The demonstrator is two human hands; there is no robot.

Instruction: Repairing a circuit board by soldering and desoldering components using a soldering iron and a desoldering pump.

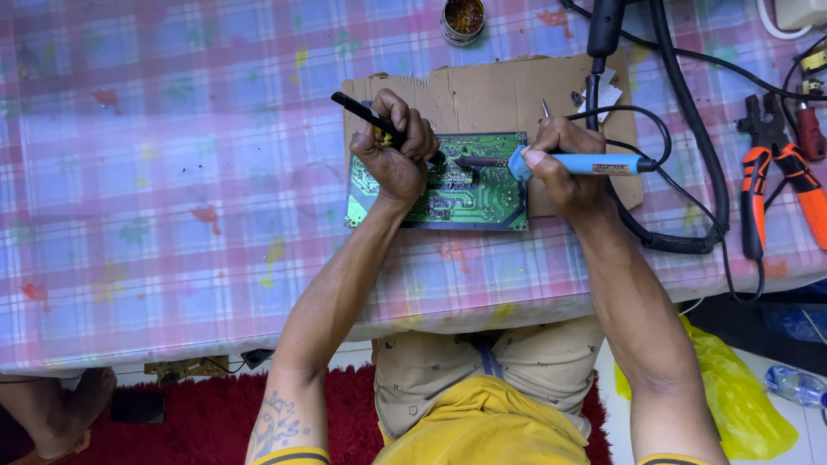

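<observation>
A green circuit board [448, 194] is laid solder side up on a sheet of brown cardboard [482, 99], which sits toward the far edge of the tabletop [172, 215], a little right of its middle. The board's left part is pressed by the left hand [396, 146], whose fingers are curled tight around a black pen-shaped tool [366, 112] angled down to the board. The right hand [560, 159] is closed on the blue handle of a soldering iron [581, 164], whose dark tip is brought to the board's upper middle, close to the black tool's end. A small round tin [463, 19] is seen at the far edge behind the cardboard. Orange-handled pliers [771, 172] are laid near the right edge, beside black cables [698, 138] looping past the cardboard's right side
</observation>
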